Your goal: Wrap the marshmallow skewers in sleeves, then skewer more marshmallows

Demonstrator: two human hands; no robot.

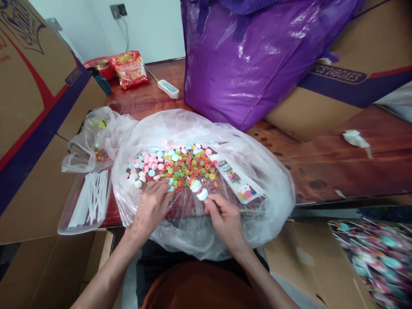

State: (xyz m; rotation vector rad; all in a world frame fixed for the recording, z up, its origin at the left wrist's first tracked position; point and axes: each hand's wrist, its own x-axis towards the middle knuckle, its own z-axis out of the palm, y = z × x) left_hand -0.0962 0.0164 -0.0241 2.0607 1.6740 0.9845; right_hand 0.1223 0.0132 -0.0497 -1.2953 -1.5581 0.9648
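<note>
A clear plastic bag [257, 180] lies spread open on the wooden table, holding a heap of small coloured candy rings [189, 167] and pastel round candies [146, 165]. My right hand [225, 216] pinches a stick with blue, pink and white candies stacked on it [198, 189]. My left hand [151, 206] reaches into the heap, its fingertips closed on a small candy near the stack. Printed paper labels [240, 180] lie in the bag to the right of the heap.
A clear bag of white sticks [90, 197] lies at the left edge. Cardboard boxes [35, 107] stand left and back right. A purple bag [251, 60], a power strip [168, 89] and a red snack packet [129, 68] are behind. Finished candy sticks [380, 253] lie lower right.
</note>
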